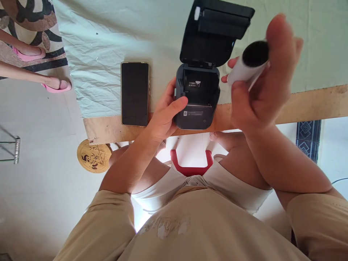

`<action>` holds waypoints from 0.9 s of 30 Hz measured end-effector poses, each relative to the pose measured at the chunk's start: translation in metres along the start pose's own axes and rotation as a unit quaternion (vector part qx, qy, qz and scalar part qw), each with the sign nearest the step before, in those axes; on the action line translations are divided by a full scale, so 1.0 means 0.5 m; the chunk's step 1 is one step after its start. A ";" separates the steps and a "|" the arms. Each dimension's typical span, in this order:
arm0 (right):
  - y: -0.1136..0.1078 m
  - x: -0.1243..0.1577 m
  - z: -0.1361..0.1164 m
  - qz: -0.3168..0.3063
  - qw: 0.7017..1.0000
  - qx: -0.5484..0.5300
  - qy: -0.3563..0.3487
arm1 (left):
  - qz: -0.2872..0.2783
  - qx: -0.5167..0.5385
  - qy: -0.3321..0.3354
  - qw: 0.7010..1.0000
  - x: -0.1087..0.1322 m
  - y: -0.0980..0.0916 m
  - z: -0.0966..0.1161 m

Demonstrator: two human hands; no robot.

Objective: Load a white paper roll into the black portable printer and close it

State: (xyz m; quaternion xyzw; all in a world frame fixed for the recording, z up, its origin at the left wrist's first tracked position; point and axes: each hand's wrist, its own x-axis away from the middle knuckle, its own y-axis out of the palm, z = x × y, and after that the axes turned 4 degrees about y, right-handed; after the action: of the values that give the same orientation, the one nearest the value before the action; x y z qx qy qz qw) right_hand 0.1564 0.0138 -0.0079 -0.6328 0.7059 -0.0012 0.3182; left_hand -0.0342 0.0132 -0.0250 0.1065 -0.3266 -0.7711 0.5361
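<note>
A small black printer (198, 97) stands at the table's near edge with its lid (214, 30) flipped up and its paper bay open. My left hand (164, 114) grips the printer's left side, thumb across its front corner. My right hand (265, 78) is raised to the right of the printer and is closed round a white paper roll (248, 65) with a dark hollow core, held tilted above the table. A black phone (135, 93) lies face up to the left of the printer.
A pale green cloth (108, 43) covers the wooden table (312, 103). Another person's feet in pink sandals (56, 86) stand at the far left on a patterned rug. A round bamboo stool (94, 156) and a red stool (191, 167) are below the table edge.
</note>
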 end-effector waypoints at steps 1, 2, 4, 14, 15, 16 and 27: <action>0.002 -0.002 -0.003 0.004 0.996 0.023 -0.082 | -0.002 -0.002 0.001 1.000 0.000 0.001 -0.001; 0.005 -0.003 -0.005 0.009 0.987 0.037 -0.157 | -0.003 -0.004 0.003 1.000 0.000 0.003 -0.001; 0.010 -0.005 -0.006 -0.007 0.979 0.053 -0.196 | -0.003 -0.006 0.006 1.000 0.001 0.004 0.000; 0.018 0.007 -0.015 -0.070 0.983 0.149 -0.076 | -0.015 -0.020 -0.005 1.000 0.002 -0.003 -0.002; 0.018 0.007 -0.015 -0.070 0.983 0.148 -0.080 | -0.017 -0.024 -0.002 1.000 0.002 -0.004 -0.003; 0.019 0.006 -0.014 -0.065 0.983 0.146 -0.086 | -0.019 -0.028 0.000 0.999 0.002 -0.005 -0.003; 0.032 0.020 -0.023 -0.012 0.989 0.104 -0.105 | 0.002 -0.001 0.011 1.000 0.001 0.002 -0.001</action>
State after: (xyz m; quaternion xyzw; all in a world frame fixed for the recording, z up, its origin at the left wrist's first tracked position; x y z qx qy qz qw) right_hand 0.1370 0.0037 -0.0095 -0.6011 0.6572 -0.0120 0.4546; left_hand -0.0334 0.0125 -0.0248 0.1137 -0.3198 -0.7692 0.5414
